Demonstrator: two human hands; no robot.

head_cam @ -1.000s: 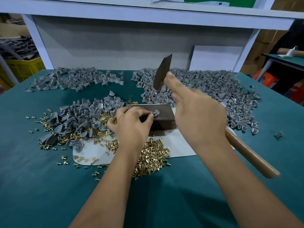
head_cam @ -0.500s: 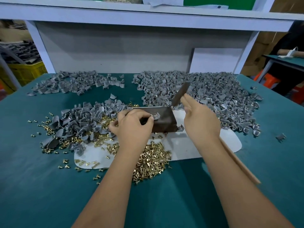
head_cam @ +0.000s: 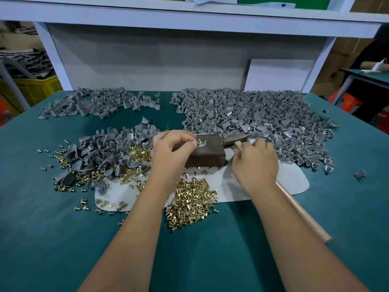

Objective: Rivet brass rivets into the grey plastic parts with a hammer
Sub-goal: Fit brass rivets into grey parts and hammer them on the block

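Note:
My left hand (head_cam: 171, 153) pinches a small grey plastic part (head_cam: 200, 143) with a brass rivet standing in it, on top of the dark block (head_cam: 207, 157). My right hand (head_cam: 255, 163) grips the hammer near its head; the hammer head (head_cam: 234, 140) lies low beside the block's right end, and the wooden handle (head_cam: 303, 211) runs back toward me on the right. A heap of loose brass rivets (head_cam: 189, 201) lies in front of the block. Grey plastic parts (head_cam: 105, 152) are piled to its left.
A white mat (head_cam: 290, 182) lies under the block on the green table (head_cam: 210, 260). A big pile of grey parts (head_cam: 263, 119) fills the back right, a smaller pile (head_cam: 101, 104) the back left. A white shelf frame (head_cam: 147, 60) closes the back. A yellow crate (head_cam: 35, 89) stands off-table left.
The hammer came down from raised above the block to lying low at the block's right end. My left hand stayed on the part on the block.

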